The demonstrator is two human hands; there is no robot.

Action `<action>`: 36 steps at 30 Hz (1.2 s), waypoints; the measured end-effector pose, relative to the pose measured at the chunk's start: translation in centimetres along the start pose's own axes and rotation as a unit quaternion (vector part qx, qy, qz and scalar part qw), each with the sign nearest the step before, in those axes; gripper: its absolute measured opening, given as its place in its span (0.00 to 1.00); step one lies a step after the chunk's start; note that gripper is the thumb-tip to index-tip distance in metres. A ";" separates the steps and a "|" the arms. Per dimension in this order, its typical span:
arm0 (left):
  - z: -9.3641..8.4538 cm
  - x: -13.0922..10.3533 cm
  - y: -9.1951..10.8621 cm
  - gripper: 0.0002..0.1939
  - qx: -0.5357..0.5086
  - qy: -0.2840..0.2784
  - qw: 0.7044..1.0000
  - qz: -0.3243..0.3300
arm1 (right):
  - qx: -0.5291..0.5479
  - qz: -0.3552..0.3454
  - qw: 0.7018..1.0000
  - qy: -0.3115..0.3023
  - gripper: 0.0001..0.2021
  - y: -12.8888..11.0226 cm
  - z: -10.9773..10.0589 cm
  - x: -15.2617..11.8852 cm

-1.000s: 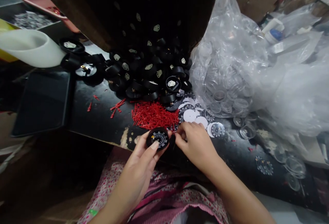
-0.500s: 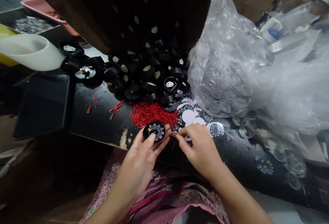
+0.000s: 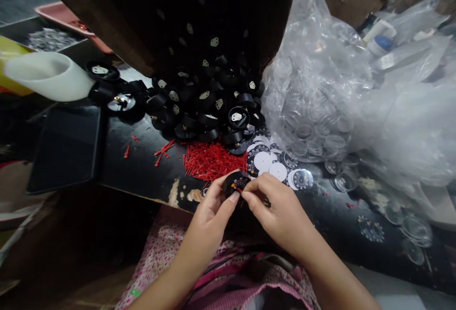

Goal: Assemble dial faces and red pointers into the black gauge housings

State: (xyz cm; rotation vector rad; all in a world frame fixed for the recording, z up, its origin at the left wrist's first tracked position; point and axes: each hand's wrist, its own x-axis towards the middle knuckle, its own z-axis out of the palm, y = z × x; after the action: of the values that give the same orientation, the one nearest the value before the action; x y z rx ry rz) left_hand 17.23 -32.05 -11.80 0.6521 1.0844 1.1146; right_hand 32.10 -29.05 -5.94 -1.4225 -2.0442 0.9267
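A round black gauge [image 3: 230, 183] with a printed dial face is gripped in my left hand [image 3: 210, 217], tilted toward the right. With thumb and fingertips, my right hand [image 3: 276, 203] pinches a small red pointer [image 3: 239, 189] against the dial. The fingers partly cover the dial, so whether the pointer sits on the centre pin cannot be seen. Just beyond my hands lies a heap of red pointers [image 3: 213, 160]. To its right are overlapping dial discs [image 3: 262, 162], some showing plain white, others black with markings.
Many black gauge housings [image 3: 208, 134] are piled behind the pointers, below a dark box [image 3: 228, 6]. A clear plastic bag [image 3: 313, 63] of transparent covers stands right. At left are a dark flat tablet-like object [image 3: 66, 148], a white cup-like container [image 3: 53, 77] and a pink tray [image 3: 57, 12].
My left hand has shifted right and tilted the gauge toward my right hand. The pointer in my right hand has come from beside the gauge onto its dial.
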 end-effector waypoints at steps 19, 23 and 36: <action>0.8 -2.0 1.8 0.16 -0.053 0.070 0.996 -0.012 | -0.045 0.059 0.997 -0.037 0.04 0.5 -1.1 0.0; 1.0 -1.8 1.5 0.14 -0.126 0.065 0.990 -0.013 | -0.003 0.046 0.999 0.027 0.04 0.8 -0.4 -0.5; 1.6 0.1 0.6 0.15 0.013 0.014 1.000 -0.003 | -0.018 0.019 0.999 0.030 0.06 0.0 -0.3 -0.6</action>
State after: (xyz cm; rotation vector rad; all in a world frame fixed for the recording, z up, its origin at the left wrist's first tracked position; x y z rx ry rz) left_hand 18.44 -31.60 -10.74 0.6556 1.1251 1.1085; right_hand 32.53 -29.56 -5.78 -1.4937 -2.0055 0.8563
